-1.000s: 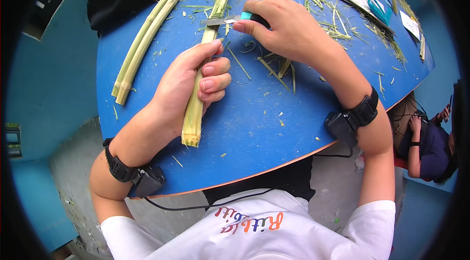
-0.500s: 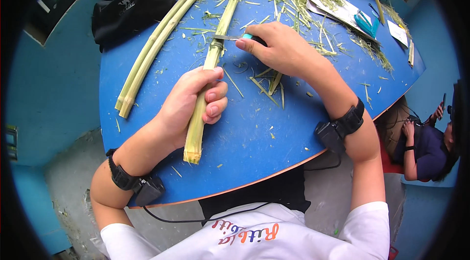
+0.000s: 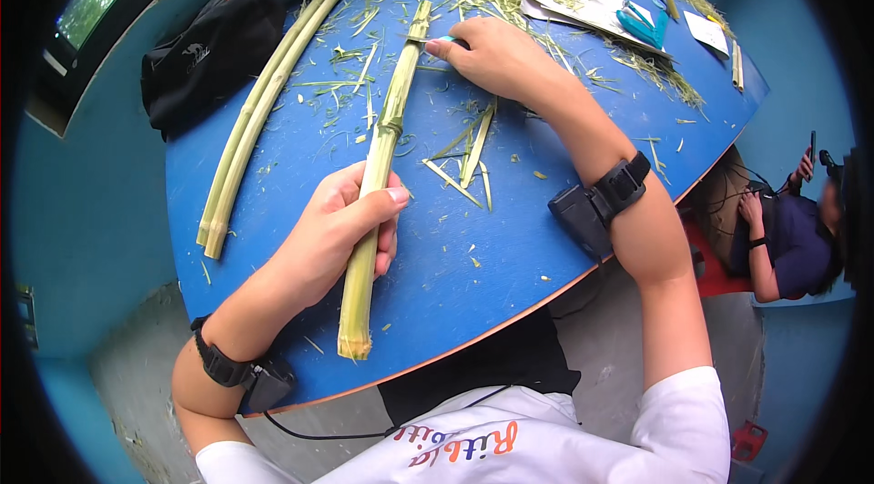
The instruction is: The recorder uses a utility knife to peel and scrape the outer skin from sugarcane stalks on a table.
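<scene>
**Green stalk held on blue table, blade at far end**

A black bag [image 3: 214, 47] lies far left. Two long, smooth, pale-green stalks [image 3: 255, 124] lie side by side on the blue table [image 3: 510, 247]. The left hand [image 3: 332, 234] grips a jointed, fibrous green stalk [image 3: 382, 170] at mid-length, fingers wrapped around it. Thin strips and shavings [image 3: 469, 152] litter the surface. The right hand [image 3: 492, 56] is clenched on a small teal-handled tool [image 3: 443, 40] touching the stalk's far end. Compared with 0.5 s ago, the right hand sits farther up the stalk.

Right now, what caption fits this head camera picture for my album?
Left hand grips a green stalk on the blue table while right hand works near its far end.
</scene>
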Demonstrator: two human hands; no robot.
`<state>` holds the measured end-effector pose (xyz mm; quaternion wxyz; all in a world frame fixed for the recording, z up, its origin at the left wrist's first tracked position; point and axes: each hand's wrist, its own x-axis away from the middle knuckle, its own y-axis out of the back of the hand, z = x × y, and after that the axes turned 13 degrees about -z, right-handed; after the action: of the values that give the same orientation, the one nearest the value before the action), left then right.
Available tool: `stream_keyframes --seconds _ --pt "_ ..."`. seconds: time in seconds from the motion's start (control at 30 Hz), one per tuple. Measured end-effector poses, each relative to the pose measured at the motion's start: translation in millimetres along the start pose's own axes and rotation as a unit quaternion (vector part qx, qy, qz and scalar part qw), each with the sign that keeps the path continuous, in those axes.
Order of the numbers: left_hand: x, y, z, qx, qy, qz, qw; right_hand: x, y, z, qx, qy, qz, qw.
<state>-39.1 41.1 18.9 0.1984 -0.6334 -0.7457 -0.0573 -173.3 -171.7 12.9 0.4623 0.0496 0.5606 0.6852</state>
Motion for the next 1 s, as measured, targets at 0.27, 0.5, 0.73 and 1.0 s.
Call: stream_keyframes --seconds 0.27,0.5,0.73,1.0 --pt "-1.0 -11.9 0.1 0.034 -0.021 -0.025 0.999 14.7 18.6 12.0 -0.096 0.095 0.063 0.989" --pt "-2.4 -1.5 1.3 0.045 -0.018 -0.023 0.999 22.1 13.2 27.1 -0.151 0.120 0.105 0.976" --pt "-3.0 2.4 0.7 0.030 -0.017 -0.020 0.999 17.0 12.2 26.2 -0.083 0.052 0.114 0.989" --pt "-2.3 -0.6 2.1 -0.024 -0.031 -0.016 0.999 12.4 7.6 11.9 -0.011 -0.018 0.074 0.997"
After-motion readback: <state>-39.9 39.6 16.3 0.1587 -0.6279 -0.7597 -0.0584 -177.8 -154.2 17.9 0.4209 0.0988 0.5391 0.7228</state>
